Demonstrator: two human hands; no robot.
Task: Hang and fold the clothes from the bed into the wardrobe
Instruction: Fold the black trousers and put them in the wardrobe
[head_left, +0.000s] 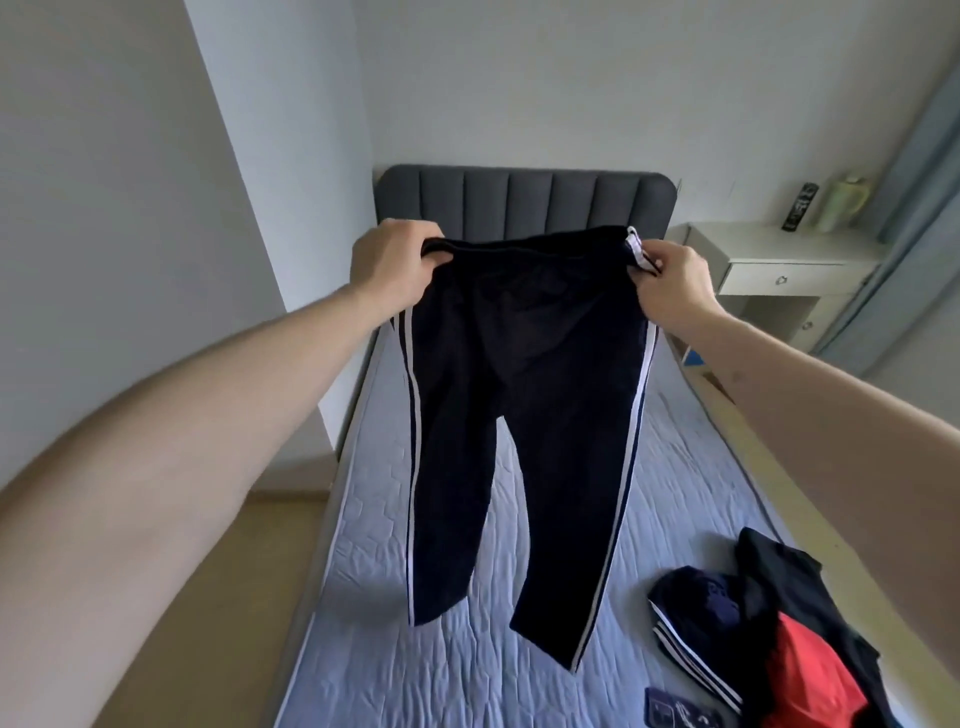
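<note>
Dark navy track trousers (524, 405) with white side stripes hang spread out in the air above the bed (374, 597). My left hand (389, 265) grips the left end of the waistband. My right hand (670, 286) pinches the right end, by the white drawstring. Both legs hang straight down, their cuffs just above the quilted blue mattress. A pile of clothes (769, 623) lies at the bed's near right: a dark striped garment, a black piece and a red piece. The wardrobe is not in view.
A grey padded headboard (524, 200) stands at the far end. A white bedside table (779, 265) with a drawer, a remote and a pale jug is at the right, next to blue curtains (904, 218). A white wall runs along the left.
</note>
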